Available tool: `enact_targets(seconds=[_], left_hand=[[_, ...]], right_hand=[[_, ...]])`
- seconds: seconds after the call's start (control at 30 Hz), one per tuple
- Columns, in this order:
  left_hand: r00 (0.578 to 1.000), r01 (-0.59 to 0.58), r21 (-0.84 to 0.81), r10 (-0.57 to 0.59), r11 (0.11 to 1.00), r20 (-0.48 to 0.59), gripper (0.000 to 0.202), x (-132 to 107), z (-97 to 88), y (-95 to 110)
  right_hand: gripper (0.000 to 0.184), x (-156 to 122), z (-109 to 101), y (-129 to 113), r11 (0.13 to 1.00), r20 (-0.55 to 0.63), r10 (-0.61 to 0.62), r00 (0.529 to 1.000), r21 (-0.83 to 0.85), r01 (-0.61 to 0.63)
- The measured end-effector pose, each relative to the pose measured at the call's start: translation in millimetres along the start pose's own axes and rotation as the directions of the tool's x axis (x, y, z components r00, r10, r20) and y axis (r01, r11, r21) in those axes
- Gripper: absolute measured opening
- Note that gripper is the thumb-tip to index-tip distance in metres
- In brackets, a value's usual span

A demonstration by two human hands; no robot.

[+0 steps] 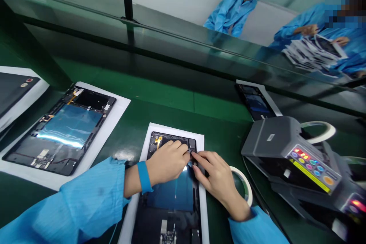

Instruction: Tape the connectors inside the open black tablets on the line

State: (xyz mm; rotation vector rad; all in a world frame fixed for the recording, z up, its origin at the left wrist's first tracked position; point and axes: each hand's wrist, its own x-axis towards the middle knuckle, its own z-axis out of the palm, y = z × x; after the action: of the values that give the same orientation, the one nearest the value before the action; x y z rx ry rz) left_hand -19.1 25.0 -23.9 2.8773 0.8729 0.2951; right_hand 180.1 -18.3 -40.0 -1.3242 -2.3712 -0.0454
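Note:
An opened tablet point(168, 194) with a blue film-covered middle lies on a white sheet point(204, 213) in front of me. My left hand point(170, 161), with a blue wrist strap point(145, 176), is closed over the tablet's upper part. Its fingertips are bent down, and what they pinch is hidden. My right hand point(214, 171) meets it at the tablet's right edge. Thumb and index finger are drawn together around a small spot there; I cannot make out what is between them.
Another opened tablet point(70, 129) lies on paper at left, beside a dark panel point(14, 91). Grey tape dispensers point(271, 148) stand at right, with a white tape roll point(244, 183) near my right wrist. A further tablet point(254, 101) leans behind. Two people in blue work beyond the glass.

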Motion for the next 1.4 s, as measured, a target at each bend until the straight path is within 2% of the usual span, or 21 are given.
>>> enact_targets(seconds=[0.17,0.27,0.37,0.43,0.53,0.6,0.73,0.83,0.9,1.07,1.4], left_hand=[[1.0,0.0,-0.011,0.0,1.0,0.008,0.013,3.7,-0.4,-0.5],[0.999,-0.001,0.012,0.0,1.0,0.033,0.012,-0.9,-8.5,3.1],[0.999,0.005,0.058,-0.007,0.998,0.042,0.011,-21.2,-22.7,3.3],[0.998,0.059,0.066,-0.06,0.996,0.019,0.014,-40.5,-31.3,-2.4],[0.983,0.185,0.066,-0.186,0.981,0.009,0.026,-64.7,-36.9,-16.8],[0.976,0.217,0.061,-0.219,0.974,0.025,0.034,-72.3,-35.4,-24.7],[0.975,0.221,0.027,-0.221,0.975,0.021,0.039,-71.8,-28.2,-28.9],[0.967,0.256,-0.009,-0.256,0.967,-0.011,0.047,-70.2,-25.0,-27.5],[0.961,0.275,-0.034,-0.275,0.961,-0.018,0.05,-71.1,-23.8,-27.2],[0.959,0.284,-0.069,-0.285,0.956,0.003,0.052,-73.8,-21.1,-27.9],[0.96,0.279,-0.077,-0.281,0.957,-0.013,0.05,-72.9,-18.7,-27.8]], right_hand=[[0.028,0.9,0.4,-1.0,0.999,0.033,0.039,0.999,0.003,-0.039],[0.028,1.0,-0.4,0.0,0.998,0.019,0.049,0.999,0.041,-0.05],[0.026,-0.9,-3.1,2.4,0.991,-0.018,0.059,0.998,0.124,-0.056],[0.024,-2.4,-6.2,2.2,0.985,-0.064,0.069,0.996,0.16,-0.058],[0.023,2.2,-11.4,-5.6,0.992,-0.123,0.047,0.991,0.125,-0.032],[0.023,13.9,-13.3,-15.6,0.997,-0.137,0.012,0.99,0.081,-0.001],[0.019,55.0,-5.8,-38.6,0.999,-0.137,-0.031,0.99,0.028,0.035],[0.018,82.4,10.0,-48.8,1.0,-0.085,-0.026,0.996,0.014,0.028],[0.018,91.3,21.1,-50.5,1.0,-0.063,-0.013,0.998,0.014,0.014],[0.016,90.2,35.0,-46.8,1.0,-0.09,-0.022,0.996,-0.018,0.02],[0.013,91.9,33.6,-47.3,0.992,-0.068,-0.07,0.995,-0.109,0.063]])
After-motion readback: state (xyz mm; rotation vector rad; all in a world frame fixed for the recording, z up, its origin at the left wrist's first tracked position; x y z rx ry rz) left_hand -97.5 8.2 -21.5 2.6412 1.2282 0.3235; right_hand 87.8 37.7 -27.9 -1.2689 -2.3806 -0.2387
